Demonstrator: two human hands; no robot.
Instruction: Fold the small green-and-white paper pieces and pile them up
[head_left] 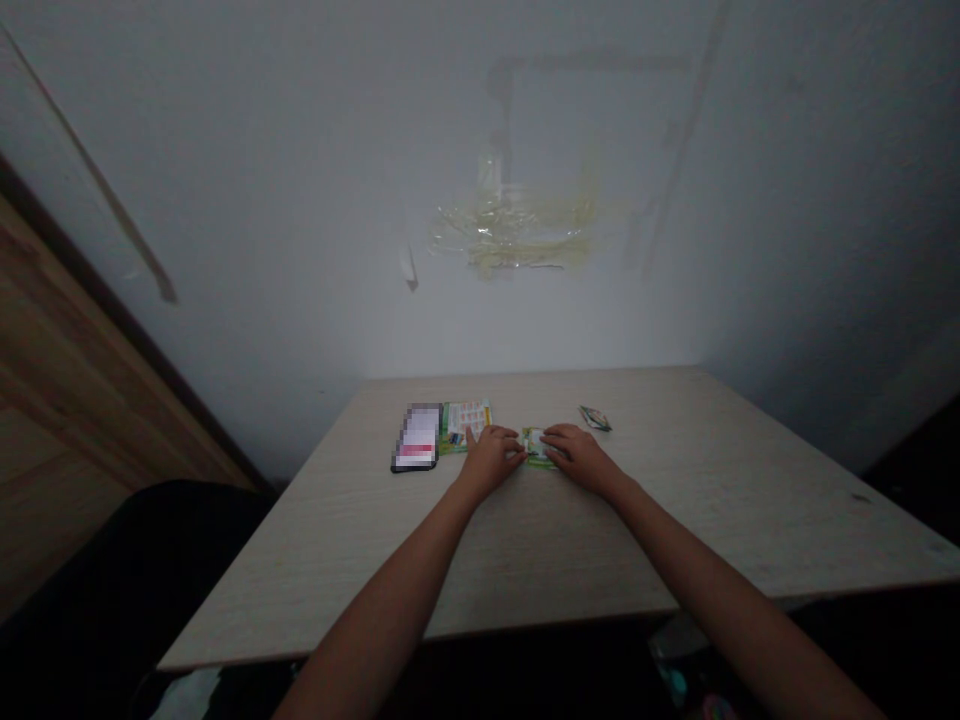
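Note:
Between my two hands, a small green-and-white printed paper (536, 447) lies on the table. My left hand (491, 458) has its fingers bent and pressed together at the paper's left edge, with one finger out toward a leaflet. From the other side, my right hand (583, 458) grips the right part of the paper, its fingertips over the surface. My fingers cover both ends of the paper. Just behind my left hand is the flat printed leaflet (466, 418), with rows of small pictures and a yellow-green edge.
A phone (418, 437) with a lit, blurred screen lies left of the leaflet. A small colourful folded piece (596, 418) sits beyond my right hand. The pale wooden table (712, 480) meets a wall (315, 200) with yellowed tape (517, 230). A dark shape (142, 560) stands at left.

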